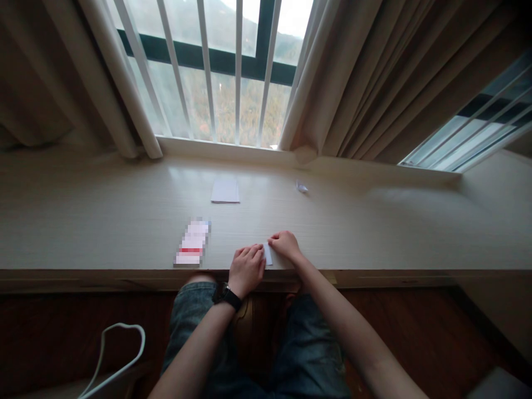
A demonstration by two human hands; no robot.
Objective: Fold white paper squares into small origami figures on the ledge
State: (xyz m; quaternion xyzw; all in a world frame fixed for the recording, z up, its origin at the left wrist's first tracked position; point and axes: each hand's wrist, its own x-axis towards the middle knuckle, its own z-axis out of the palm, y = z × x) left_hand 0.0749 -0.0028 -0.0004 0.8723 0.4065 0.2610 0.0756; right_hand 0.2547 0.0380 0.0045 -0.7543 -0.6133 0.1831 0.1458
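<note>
A small folded piece of white paper (268, 254) lies at the front edge of the pale desk top, between my two hands. My left hand (246, 270), with a black watch at the wrist, rests palm down over the paper's left part, its fingers laid on it. At the paper's upper right corner, the thumb and fingers of my right hand (286, 245) are closed in a pinch. Part of the sheet is hidden beneath my left fingers.
A blurred-out phone (192, 243) lies left of my hands. Farther back are a white paper sheet (225, 190) and a small crumpled or folded paper piece (301, 187). Curtains (344, 83) flank the barred window behind the desk top (374, 227). A white curved frame (141, 338) stands lower left.
</note>
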